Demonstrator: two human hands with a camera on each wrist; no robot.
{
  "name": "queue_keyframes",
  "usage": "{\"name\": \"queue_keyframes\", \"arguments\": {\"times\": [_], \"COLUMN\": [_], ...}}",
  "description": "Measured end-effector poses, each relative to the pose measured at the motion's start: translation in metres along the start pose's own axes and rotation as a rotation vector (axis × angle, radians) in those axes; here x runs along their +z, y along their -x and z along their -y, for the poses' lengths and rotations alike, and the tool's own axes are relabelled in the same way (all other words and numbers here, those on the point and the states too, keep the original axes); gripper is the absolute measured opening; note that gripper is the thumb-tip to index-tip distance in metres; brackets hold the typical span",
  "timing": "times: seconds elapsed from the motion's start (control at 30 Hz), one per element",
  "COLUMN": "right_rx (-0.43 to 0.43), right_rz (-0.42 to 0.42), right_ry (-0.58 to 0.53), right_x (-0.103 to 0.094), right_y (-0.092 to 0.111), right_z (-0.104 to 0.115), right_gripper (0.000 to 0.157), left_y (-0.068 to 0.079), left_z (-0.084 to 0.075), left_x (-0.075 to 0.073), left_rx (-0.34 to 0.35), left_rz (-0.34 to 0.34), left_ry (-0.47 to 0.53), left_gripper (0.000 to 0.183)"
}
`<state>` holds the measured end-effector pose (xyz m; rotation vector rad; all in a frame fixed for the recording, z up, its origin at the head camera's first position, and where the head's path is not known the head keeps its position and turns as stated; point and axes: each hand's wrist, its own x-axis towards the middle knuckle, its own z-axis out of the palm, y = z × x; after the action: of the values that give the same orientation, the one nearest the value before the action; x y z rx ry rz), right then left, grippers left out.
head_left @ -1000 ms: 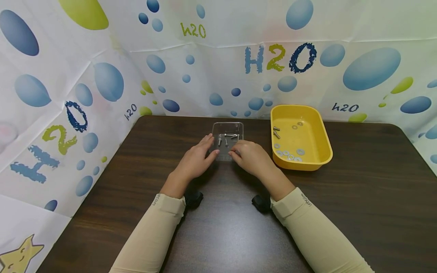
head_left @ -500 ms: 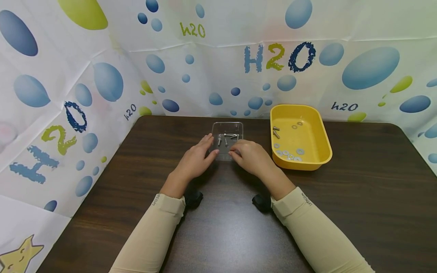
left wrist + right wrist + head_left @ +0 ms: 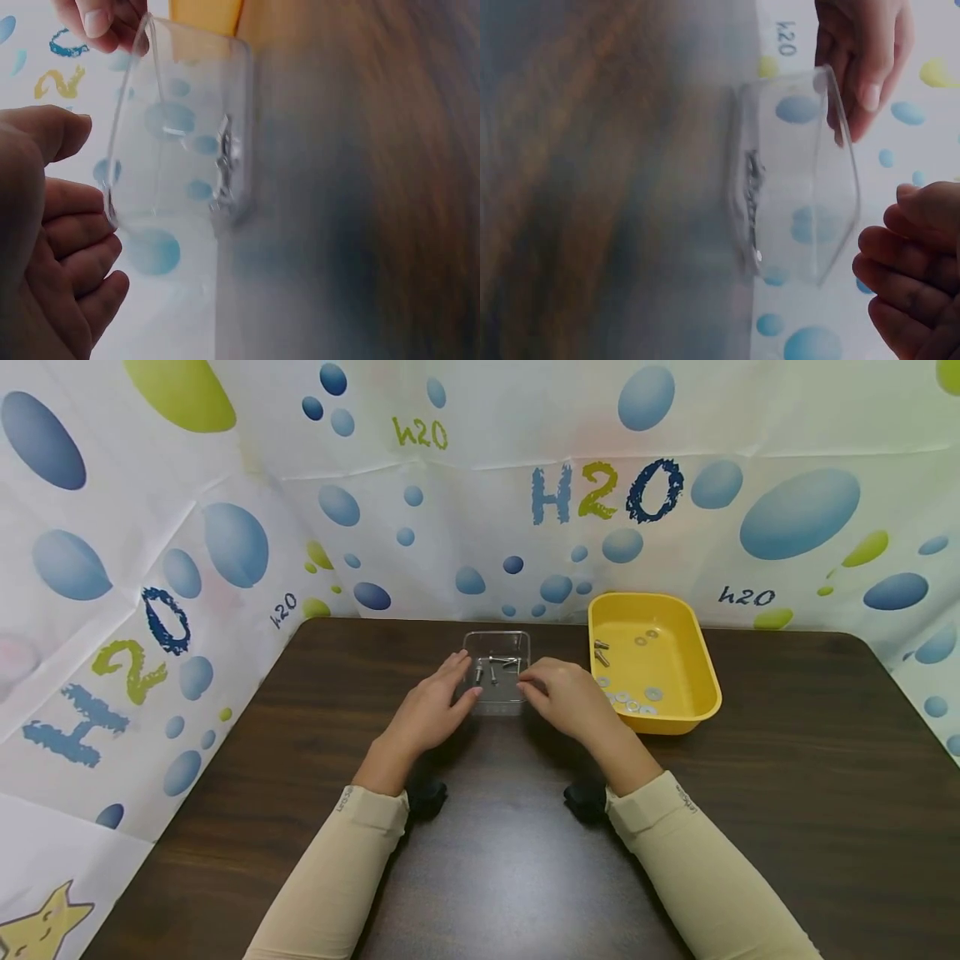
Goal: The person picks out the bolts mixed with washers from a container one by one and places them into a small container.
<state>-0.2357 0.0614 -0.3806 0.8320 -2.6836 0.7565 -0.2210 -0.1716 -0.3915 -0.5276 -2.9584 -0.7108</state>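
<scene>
A clear plastic box [image 3: 498,709] stands on the table with several metal screws [image 3: 493,672] lying on its bottom. On its left side my left hand [image 3: 427,710] rests, fingers stretched along the rim and thumb near the front corner. My right hand [image 3: 567,700] is just off the box's right side, over the gap towards the yellow tray [image 3: 708,681]. In the right wrist view its fingers [image 3: 907,277] are loosely bent, a little apart from the rim, and nothing shows between them.
Inside the yellow tray, two bolts [image 3: 602,657] lie at the left wall and several flat washers [image 3: 653,694] are scattered about. A white sheet [image 3: 450,543] with blue drops hangs behind the dark wooden table [image 3: 795,760].
My right hand has moved right, away from the clear box's rim. My left hand has stayed at the box. The screws look unmoved, and the head view has shifted slightly.
</scene>
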Motion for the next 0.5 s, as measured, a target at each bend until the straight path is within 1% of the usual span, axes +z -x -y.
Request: {"name": "queue_keyframes", "arguments": {"times": [0.13, 0.3, 0.4, 0.5], "right_rx": [0.025, 0.055, 0.104, 0.177], "right_rz": [-0.050, -0.061, -0.053, -0.039], "right_ry": [-0.012, -0.012, -0.024, -0.024], "right_x": [-0.010, -0.029, -0.046, -0.063], "right_y": [0.003, 0.002, 0.000, -0.003], "right_z": [-0.010, -0.021, -0.026, -0.030], "right_gripper": [0.019, 0.023, 0.026, 0.031], "left_y": [-0.005, -0.012, -0.018, -0.024], "left_z": [-0.012, -0.032, -0.045, -0.063], "left_x": [0.002, 0.005, 0.008, 0.012], "left_rx": [0.039, 0.088, 0.113, 0.150], "left_rz": [-0.004, -0.001, 0.015, 0.034], "left_ry": [0.005, 0.021, 0.026, 0.039], "left_gripper": [0.061, 0.061, 0.062, 0.062]}}
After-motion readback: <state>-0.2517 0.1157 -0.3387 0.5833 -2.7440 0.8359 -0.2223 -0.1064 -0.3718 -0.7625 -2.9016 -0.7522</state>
